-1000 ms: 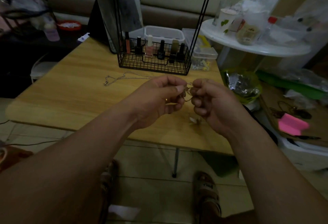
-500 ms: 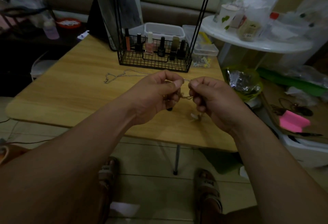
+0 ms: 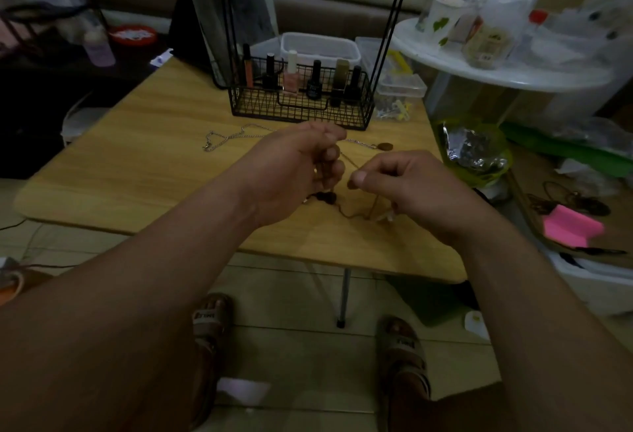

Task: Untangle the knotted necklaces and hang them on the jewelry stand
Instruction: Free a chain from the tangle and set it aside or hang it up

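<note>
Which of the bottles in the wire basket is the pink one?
The white-capped bottle, third from the left in the wire basket; the others are orange, black or olive, with dark caps.

Dim, flat indoor light with a greenish cast. The left hand (image 3: 294, 166) and right hand (image 3: 414, 186) look dark and slightly smeared. Shadows on the worktop (image 3: 144, 164) beneath them are faint. Straight lines bow near the edges, and detail there is soft.
</note>
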The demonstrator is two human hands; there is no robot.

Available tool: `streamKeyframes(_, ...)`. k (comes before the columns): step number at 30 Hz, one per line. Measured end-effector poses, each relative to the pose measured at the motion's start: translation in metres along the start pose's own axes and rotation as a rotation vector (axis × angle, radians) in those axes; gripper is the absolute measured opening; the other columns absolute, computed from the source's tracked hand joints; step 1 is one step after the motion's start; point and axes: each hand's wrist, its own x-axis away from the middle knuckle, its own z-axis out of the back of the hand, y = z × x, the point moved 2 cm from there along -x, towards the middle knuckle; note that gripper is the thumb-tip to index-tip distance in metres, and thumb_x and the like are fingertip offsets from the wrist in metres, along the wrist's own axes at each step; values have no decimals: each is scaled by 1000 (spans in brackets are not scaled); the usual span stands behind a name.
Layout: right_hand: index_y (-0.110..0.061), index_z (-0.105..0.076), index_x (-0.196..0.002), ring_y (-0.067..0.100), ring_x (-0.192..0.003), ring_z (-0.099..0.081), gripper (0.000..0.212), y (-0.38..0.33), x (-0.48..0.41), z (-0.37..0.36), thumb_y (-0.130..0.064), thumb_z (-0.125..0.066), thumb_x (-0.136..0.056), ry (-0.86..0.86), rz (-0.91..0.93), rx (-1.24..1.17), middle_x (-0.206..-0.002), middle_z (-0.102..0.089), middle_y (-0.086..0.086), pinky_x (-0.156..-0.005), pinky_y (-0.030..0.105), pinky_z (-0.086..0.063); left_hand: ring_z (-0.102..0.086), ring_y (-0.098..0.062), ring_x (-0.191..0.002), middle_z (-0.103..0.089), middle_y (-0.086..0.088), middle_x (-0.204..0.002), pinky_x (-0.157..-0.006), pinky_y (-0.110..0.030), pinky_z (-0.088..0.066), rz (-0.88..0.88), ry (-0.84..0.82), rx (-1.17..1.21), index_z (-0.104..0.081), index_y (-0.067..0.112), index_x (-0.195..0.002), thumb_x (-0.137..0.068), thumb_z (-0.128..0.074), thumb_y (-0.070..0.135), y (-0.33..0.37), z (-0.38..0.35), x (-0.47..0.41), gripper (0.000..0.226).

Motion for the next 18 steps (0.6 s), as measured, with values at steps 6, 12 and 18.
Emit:
streamKeyframes(6,-24,-64,-66,11,-53,-36,28,1,-4,14,-28,-68,-93,284,-1,-263,-65,-45,-1,-52,31,-26,-46,-11,-61,-53,5,-72,-66,-27,-47,-43,-10,-402,-66,9,-115,-99,-59,3,2,4,3,19)
streamKeyframes(12,-21,-47,-66,12,-53,-22,33,-4,-4,15,-10,-55,-95,327,-6,-648,-62,-32,-3,-48,29,-13,-65,-21,-75,-63,0,-74,-73,-24,-54,-54,4,-641,-77,13,-103,-105,-59,23,0,5,9,21)
streamKeyframes(18,-22,-48,-63,10,-49,-23,33,8,-8,23,-15,-58,-93,375,-140,-757,-60,-35,-4,-40,22,-17,-71,-31,-74,-61,-8,-64,-107,-51,-51,59,-126,-107,-69,4,-103,-111,-41,35,9,10,14,43)
